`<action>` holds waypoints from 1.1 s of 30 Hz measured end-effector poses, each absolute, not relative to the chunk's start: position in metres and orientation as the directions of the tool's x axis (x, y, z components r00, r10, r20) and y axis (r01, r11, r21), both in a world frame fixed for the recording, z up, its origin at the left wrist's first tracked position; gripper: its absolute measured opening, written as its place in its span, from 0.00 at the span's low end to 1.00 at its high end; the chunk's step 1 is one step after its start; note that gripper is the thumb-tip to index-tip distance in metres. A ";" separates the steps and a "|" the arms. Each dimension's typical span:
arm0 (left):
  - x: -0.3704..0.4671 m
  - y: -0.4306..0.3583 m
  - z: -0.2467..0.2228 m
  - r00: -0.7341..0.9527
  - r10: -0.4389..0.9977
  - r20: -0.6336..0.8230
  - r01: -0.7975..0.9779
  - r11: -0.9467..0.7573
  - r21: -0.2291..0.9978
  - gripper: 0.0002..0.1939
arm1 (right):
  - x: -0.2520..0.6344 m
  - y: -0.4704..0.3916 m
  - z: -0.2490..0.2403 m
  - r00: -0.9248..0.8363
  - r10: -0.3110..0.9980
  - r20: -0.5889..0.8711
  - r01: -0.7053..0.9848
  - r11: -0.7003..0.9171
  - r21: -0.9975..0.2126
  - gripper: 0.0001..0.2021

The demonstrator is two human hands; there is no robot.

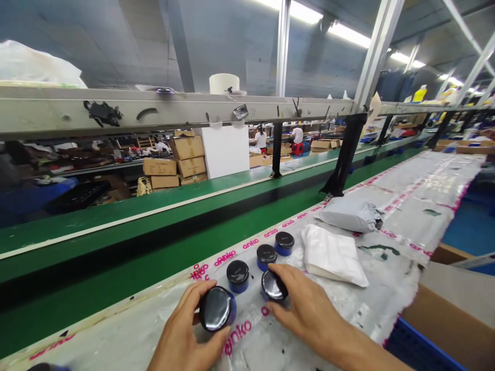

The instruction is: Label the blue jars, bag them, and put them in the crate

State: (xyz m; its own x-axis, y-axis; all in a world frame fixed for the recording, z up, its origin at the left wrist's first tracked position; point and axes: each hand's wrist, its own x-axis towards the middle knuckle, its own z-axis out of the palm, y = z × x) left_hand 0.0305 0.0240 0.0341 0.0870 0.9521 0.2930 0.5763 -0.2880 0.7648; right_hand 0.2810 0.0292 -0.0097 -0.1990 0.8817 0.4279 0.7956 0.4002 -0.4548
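We hold a round blue jar with a shiny black lid (217,309) in our left hand (186,330). Our thumb presses the near side and our fingers curl round the far side. The lid tips toward us.

We grip a second blue jar with a round black lid (274,286) in our right hand (307,309), between the thumb and the first finger. Both jars are over a long table covered in pale plastic with pink letters (386,288). We cannot tell if they touch it.

We see three more blue jars with black lids (237,276) standing upright on the table, just past our hands. Two of them are close together, farther off.

To the right of those lies a folded white soft-looking pile (334,255), with a grey plastic bag (350,214) just behind it. A wide green belt (232,226) runs along the table's far side.
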 end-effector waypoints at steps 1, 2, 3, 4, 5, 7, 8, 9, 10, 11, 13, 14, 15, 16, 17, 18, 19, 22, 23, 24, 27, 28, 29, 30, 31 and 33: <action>0.032 0.022 0.033 0.082 0.954 0.287 0.566 -0.282 0.775 0.26 | 0.285 0.032 -0.012 -0.188 0.886 0.424 0.810 0.384 -0.443 0.30; 0.034 0.020 0.033 0.084 0.956 0.280 0.558 -0.278 0.782 0.26 | 0.288 0.033 -0.014 -0.185 0.889 0.418 0.823 0.373 -0.429 0.31; 0.035 0.018 0.032 0.087 0.959 0.270 0.551 -0.272 0.789 0.27 | 0.289 0.032 -0.014 -0.182 0.885 0.428 0.834 0.370 -0.409 0.31; 0.036 0.017 0.032 0.092 0.962 0.257 0.546 -0.265 0.795 0.28 | 0.289 0.030 -0.014 -0.179 0.874 0.453 0.842 0.374 -0.388 0.30; 0.038 0.015 0.032 0.098 0.964 0.247 0.542 -0.260 0.799 0.28 | 0.287 0.027 -0.013 -0.173 0.855 0.490 0.845 0.384 -0.372 0.30; 0.040 0.013 0.032 0.114 0.964 0.240 0.543 -0.263 0.797 0.29 | 0.281 0.019 -0.005 -0.169 0.811 0.560 0.823 0.429 -0.373 0.25; 0.041 0.012 0.032 0.119 0.963 0.243 0.549 -0.267 0.792 0.29 | 0.277 0.014 0.000 -0.171 0.798 0.577 0.800 0.454 -0.391 0.21; 0.042 0.011 0.032 0.121 0.962 0.246 0.555 -0.271 0.787 0.29 | 0.273 0.010 0.005 -0.175 0.794 0.581 0.774 0.476 -0.417 0.17; 0.042 0.011 0.033 0.122 0.962 0.244 0.557 -0.269 0.786 0.29 | 0.269 0.007 0.009 -0.187 0.798 0.573 0.746 0.495 -0.445 0.13; 0.042 0.010 0.034 0.124 0.965 0.233 0.554 -0.262 0.790 0.28 | 0.265 0.004 0.013 -0.204 0.805 0.557 0.717 0.510 -0.475 0.10; 0.042 0.010 0.035 0.142 0.971 0.193 0.542 -0.240 0.806 0.28 | 0.257 0.000 0.018 -0.237 0.829 0.507 0.657 0.521 -0.545 0.10; 0.042 0.010 0.036 0.160 0.972 0.171 0.536 -0.231 0.812 0.27 | 0.255 -0.002 0.018 -0.245 0.845 0.475 0.628 0.512 -0.587 0.10; 0.041 0.011 0.038 0.183 0.972 0.150 0.533 -0.226 0.815 0.27 | 0.253 -0.003 0.018 -0.243 0.863 0.442 0.603 0.492 -0.629 0.10; 0.041 0.011 0.038 0.206 0.969 0.133 0.535 -0.225 0.815 0.28 | 0.251 -0.005 0.016 -0.227 0.882 0.413 0.587 0.463 -0.664 0.10; 0.042 0.011 0.039 0.222 0.967 0.121 0.539 -0.225 0.812 0.28 | 0.251 -0.006 0.014 -0.204 0.896 0.394 0.584 0.435 -0.686 0.09; 0.043 0.012 0.040 0.226 0.968 0.107 0.545 -0.216 0.810 0.27 | 0.250 -0.007 0.011 -0.187 0.904 0.385 0.588 0.417 -0.694 0.11; 0.045 0.012 0.040 0.213 0.973 0.087 0.551 -0.193 0.812 0.26 | 0.250 -0.009 0.007 -0.183 0.904 0.385 0.593 0.414 -0.690 0.14; 0.055 0.012 0.038 0.122 0.992 0.006 0.551 -0.073 0.831 0.22 | 0.246 -0.010 -0.007 -0.246 0.858 0.451 0.608 0.499 -0.618 0.28; 0.060 0.012 0.037 0.088 0.996 -0.018 0.553 -0.034 0.832 0.21 | 0.243 -0.009 -0.011 -0.265 0.833 0.485 0.616 0.533 -0.579 0.31; 0.065 0.012 0.036 0.056 0.998 -0.034 0.560 -0.003 0.829 0.21 | 0.239 -0.008 -0.014 -0.267 0.811 0.521 0.633 0.555 -0.539 0.33; 0.075 0.010 0.034 -0.003 0.999 -0.042 0.615 0.035 0.788 0.20 | 0.227 -0.005 -0.017 -0.205 0.772 0.602 0.707 0.542 -0.455 0.34; 0.074 0.008 0.035 0.004 0.999 -0.035 0.641 0.025 0.768 0.21 | 0.225 -0.005 -0.016 -0.190 0.776 0.601 0.722 0.525 -0.450 0.33; 0.070 0.005 0.037 0.028 0.999 -0.020 0.667 -0.003 0.745 0.22 | 0.223 -0.005 -0.014 -0.192 0.787 0.587 0.728 0.515 -0.453 0.31; 0.063 0.002 0.039 0.065 0.998 0.010 0.693 -0.052 0.719 0.23 | 0.222 -0.005 -0.013 -0.210 0.800 0.562 0.724 0.514 -0.460 0.30; 0.053 -0.002 0.043 0.110 0.993 0.053 0.717 -0.116 0.687 0.22 | 0.222 -0.006 -0.012 -0.234 0.811 0.537 0.714 0.518 -0.471 0.28; 0.028 -0.012 0.050 0.183 0.968 0.170 0.759 -0.249 0.602 0.16 | 0.224 -0.008 -0.012 -0.273 0.823 0.499 0.693 0.528 -0.491 0.26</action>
State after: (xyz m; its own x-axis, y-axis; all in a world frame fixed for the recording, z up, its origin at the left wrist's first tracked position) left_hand 0.0276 -0.0122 0.0497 0.1831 0.9682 0.1703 0.7588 -0.2493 0.6018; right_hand 0.2244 -0.0079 -0.0118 -0.2725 0.8226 0.4991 0.6933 0.5275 -0.4909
